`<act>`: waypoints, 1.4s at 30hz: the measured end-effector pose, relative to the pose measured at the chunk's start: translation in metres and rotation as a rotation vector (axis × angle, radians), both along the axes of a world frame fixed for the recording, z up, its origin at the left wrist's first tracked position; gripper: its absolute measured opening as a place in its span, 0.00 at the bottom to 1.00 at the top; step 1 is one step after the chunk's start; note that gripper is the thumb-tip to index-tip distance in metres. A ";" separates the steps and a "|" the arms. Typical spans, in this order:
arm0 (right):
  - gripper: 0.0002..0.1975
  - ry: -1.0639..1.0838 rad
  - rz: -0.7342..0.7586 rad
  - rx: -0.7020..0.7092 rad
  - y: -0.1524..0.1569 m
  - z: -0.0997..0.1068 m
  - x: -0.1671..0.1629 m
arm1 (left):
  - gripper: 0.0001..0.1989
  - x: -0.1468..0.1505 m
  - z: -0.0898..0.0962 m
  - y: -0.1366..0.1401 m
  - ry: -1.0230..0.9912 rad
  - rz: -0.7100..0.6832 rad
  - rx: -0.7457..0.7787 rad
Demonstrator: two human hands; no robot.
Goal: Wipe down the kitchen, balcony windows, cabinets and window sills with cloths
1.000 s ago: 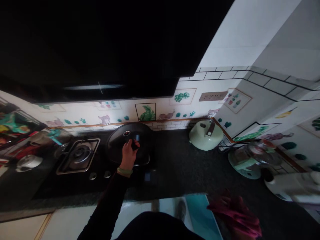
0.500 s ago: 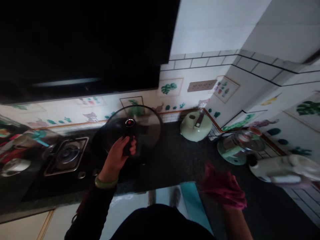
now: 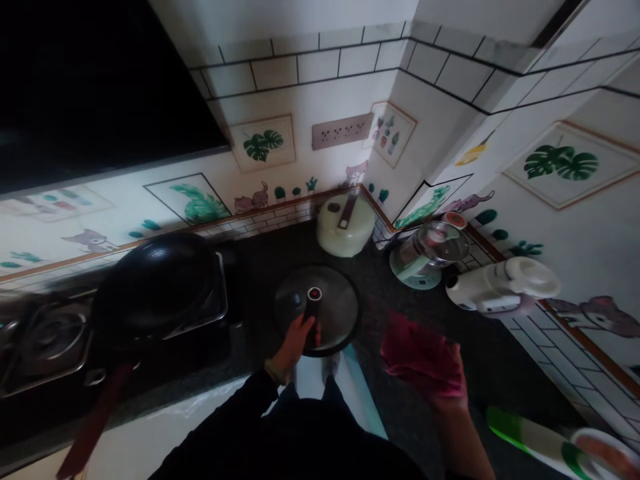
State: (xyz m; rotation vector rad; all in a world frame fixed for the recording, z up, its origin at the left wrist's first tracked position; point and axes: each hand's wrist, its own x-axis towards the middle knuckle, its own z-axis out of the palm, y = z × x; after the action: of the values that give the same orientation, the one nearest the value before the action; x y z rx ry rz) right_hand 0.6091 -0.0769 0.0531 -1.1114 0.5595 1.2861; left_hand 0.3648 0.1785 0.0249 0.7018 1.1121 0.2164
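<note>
My left hand is wrapped round the upright black handle of a round glass pot lid. The lid is over the dark counter's front part, near its edge; I cannot tell whether it rests there. A crumpled dark red cloth is in my right hand, over the counter to the right of the lid. The cloth hides most of those fingers. To the left, a black wok sits uncovered on the stove, its reddish-brown handle pointing toward me.
A pale green kettle-like pot stands in the back corner. Right of it are a glass appliance and a white appliance. A green-and-white package lies at lower right. The black range hood overhangs the stove.
My left hand has carried the lid from the wok to the right and toward me, leaving the wok uncovered. The view has swung right. The right hand still has the cloth.
</note>
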 end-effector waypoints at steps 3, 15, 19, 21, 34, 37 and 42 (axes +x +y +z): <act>0.34 -0.003 -0.142 -0.083 -0.002 -0.002 0.003 | 0.30 0.000 -0.029 -0.009 0.032 -0.007 0.005; 0.24 -0.097 0.287 -0.133 0.123 -0.046 -0.034 | 0.28 -0.020 -0.075 -0.002 0.069 -0.081 0.047; 0.31 -0.571 0.465 -0.074 0.158 -0.075 -0.053 | 0.30 -0.030 -0.087 -0.003 0.127 -0.139 0.051; 0.29 -0.937 0.602 0.023 0.166 -0.093 -0.062 | 0.32 -0.032 -0.091 0.001 0.181 -0.145 0.078; 0.28 -1.655 1.186 0.127 0.230 -0.214 -0.063 | 0.41 0.010 -0.094 0.016 0.672 -0.747 0.566; 0.25 -1.533 1.474 0.437 0.313 -0.219 -0.071 | 0.39 0.010 -0.094 0.016 0.711 -0.797 0.557; 0.21 -1.378 1.681 0.787 0.378 -0.221 -0.092 | 0.37 0.013 -0.091 0.017 0.755 -0.800 0.508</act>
State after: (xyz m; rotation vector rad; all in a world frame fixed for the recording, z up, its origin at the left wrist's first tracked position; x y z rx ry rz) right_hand 0.5167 0.3010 -0.1683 -1.3363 -2.1111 1.2949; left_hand 0.3778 0.1955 -0.0664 1.7136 1.3929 -0.5147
